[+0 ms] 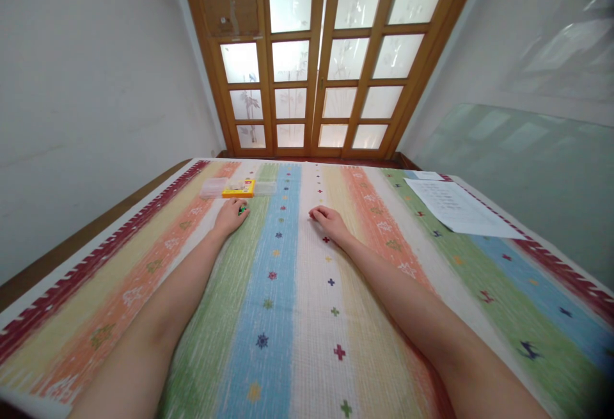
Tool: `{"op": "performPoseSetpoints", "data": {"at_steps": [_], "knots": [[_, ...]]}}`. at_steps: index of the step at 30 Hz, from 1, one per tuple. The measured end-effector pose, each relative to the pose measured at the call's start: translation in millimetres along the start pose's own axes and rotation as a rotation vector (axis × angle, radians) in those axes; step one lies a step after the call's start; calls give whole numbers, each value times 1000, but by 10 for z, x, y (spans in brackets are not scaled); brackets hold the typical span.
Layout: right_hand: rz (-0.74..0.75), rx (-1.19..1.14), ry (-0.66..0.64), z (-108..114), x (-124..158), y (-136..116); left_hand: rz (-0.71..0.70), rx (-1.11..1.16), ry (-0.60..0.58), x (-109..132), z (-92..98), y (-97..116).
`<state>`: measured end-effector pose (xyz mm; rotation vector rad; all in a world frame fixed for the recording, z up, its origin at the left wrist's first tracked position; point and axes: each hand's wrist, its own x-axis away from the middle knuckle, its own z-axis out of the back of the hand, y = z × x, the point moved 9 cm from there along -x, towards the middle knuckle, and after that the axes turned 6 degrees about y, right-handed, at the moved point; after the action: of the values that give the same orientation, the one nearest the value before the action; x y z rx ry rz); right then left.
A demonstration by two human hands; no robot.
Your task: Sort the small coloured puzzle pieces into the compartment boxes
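Low on the left of the cloth's far half, my left hand (231, 215) rests with its fingers curled round a small shiny green thing (242, 210), mostly hidden by the fingers. Just beyond that hand lies a yellow box (238, 189), with a flat clear plastic case (214, 187) reaching out on both sides of it. My right hand (330, 222) is closed on the white stripe, thumb and fingers drawn together. Its palm is hidden, and whether anything is inside does not show.
A striped tablecloth (283, 304) covers the table. Printed paper sheets (463, 208) lie at the right edge. A green-tinted glass panel (527, 169) leans by the right wall. Wooden doors with glass panes (311, 54) stand beyond the table's far edge.
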<state>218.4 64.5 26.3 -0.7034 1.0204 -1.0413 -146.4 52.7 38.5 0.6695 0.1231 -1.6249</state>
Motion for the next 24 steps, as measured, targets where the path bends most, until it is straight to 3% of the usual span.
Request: {"op": "performPoseSetpoints", "data": {"at_steps": [24], "knots": [[-6, 9, 3, 0, -2, 13, -31, -61, -8, -74, 50, 33]]}}
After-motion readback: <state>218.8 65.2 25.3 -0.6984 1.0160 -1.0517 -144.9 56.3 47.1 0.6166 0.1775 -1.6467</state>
